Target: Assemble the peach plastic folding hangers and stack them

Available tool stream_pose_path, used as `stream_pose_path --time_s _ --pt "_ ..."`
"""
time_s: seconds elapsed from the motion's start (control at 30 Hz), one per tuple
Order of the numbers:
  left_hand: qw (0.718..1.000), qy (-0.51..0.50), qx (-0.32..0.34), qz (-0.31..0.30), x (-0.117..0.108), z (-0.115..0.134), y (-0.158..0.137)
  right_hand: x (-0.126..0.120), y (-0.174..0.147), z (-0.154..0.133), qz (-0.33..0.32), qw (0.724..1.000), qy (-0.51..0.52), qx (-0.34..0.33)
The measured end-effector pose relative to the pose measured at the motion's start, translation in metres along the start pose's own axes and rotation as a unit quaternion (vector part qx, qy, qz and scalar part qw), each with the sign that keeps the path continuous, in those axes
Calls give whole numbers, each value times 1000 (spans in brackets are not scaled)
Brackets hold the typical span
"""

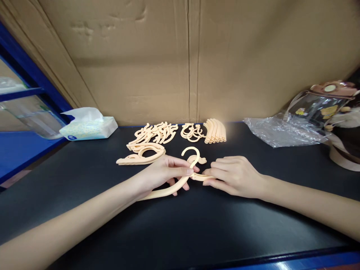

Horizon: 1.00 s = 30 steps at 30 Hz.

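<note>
My left hand (171,172) pinches a peach plastic hanger (165,192) close to the base of its hook, which curls upward. One long arm of this hanger runs back under my left wrist. My right hand (236,176) is closed on a short curved hanger piece (200,177) that meets the hanger beside my left fingertips; I cannot tell whether the two are joined. Just behind the hook lies another small curved piece (201,160) on the table. Folded hangers (135,160) rest beyond my left hand.
Toward the back of the black table (157,232) are a pile of curved pieces (159,131), loose hooks (192,132) and stacked tubular arms (215,130). A tissue pack (90,127) stands left. Clear plastic bag (281,131) and bottle (317,105) sit right, before a cardboard wall (135,67).
</note>
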State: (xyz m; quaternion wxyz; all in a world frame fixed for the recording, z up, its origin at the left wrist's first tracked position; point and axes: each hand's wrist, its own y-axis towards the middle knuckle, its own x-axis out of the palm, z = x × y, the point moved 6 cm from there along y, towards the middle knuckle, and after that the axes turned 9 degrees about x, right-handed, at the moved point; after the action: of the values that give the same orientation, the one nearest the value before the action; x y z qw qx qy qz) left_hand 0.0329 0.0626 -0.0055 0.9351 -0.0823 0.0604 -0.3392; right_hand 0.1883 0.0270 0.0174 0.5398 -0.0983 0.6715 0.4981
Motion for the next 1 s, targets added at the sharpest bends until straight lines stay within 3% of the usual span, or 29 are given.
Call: stream_pose_path --time_s 0.5,0.73,0.83,1.0 --pt "999 27 5 -26 3 3 1 1 -1 -3 -13 1000 -3 -3" --pt "992 121 26 -22 5 1 2 1 0 -5 -8 1000 -22 -11" --pt "975 211 65 -7 8 3 -1 2 1 -5 -12 1000 -27 -5" --pt "916 374 143 20 14 16 -5 3 0 -4 -22 999 -30 -2"
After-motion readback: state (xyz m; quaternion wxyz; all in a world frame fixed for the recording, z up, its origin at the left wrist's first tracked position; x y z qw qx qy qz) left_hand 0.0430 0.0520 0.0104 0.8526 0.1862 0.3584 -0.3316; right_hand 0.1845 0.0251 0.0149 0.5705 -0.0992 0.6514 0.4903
